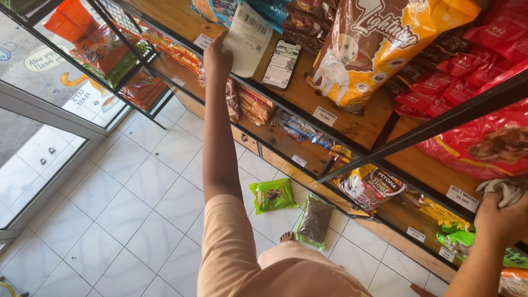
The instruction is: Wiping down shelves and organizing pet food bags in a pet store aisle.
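1 white bag (248,37), 1 cloth (503,191), 2 hands

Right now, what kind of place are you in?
Probably a pet food shop: wooden shelves with price tags, big pet food bags showing a dog, and kibble packets on the tiled floor.

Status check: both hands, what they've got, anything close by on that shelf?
Left hand grips white bag on the top shelf. Right hand clutches a cloth. Phone lies right beside the bag.
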